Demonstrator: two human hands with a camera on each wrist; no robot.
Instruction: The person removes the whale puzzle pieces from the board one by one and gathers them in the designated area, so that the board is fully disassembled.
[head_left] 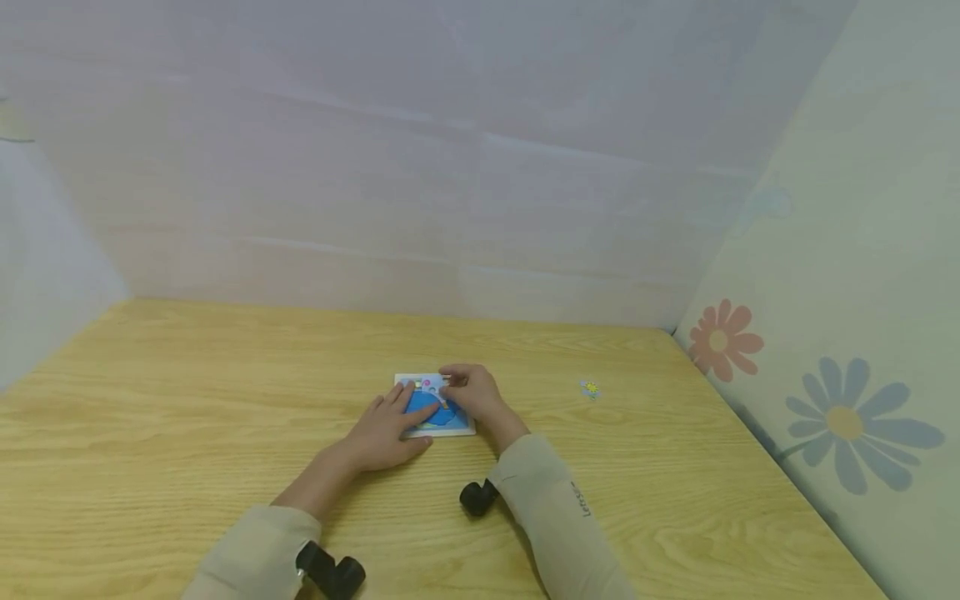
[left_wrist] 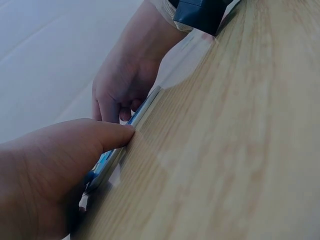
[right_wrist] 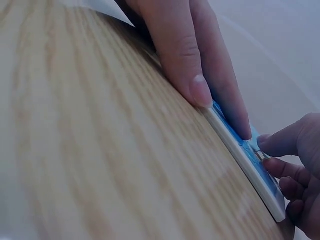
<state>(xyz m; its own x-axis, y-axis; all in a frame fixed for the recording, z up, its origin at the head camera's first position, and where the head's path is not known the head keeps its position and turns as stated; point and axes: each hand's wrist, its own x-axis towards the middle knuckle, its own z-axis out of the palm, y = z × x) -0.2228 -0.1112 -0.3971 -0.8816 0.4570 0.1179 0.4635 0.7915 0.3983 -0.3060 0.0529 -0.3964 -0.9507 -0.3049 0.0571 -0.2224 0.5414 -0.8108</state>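
A small puzzle board [head_left: 456, 432] with a white rim and a blue middle lies flat on the table. My left hand [head_left: 386, 429] rests over its left side, fingers spread and straight; in the left wrist view its thumb [left_wrist: 117, 134] is at the board's near edge. At the board's upper right, my right hand [head_left: 477, 395] has curled fingers and pinches a pale blue puzzle piece [right_wrist: 254, 139] between thumb and index finger, close over the board. The fingers hide much of that piece. Another piece, with a yellow flower [head_left: 591, 388], lies apart to the right.
The wood-grain table [head_left: 225, 367] reaches back to a pale hanging sheet [head_left: 375, 167]. A flower-printed sheet [head_left: 885, 275] borders the right side. Black wrist cameras [head_left: 330, 571] sit on both beige sleeves [head_left: 558, 508].
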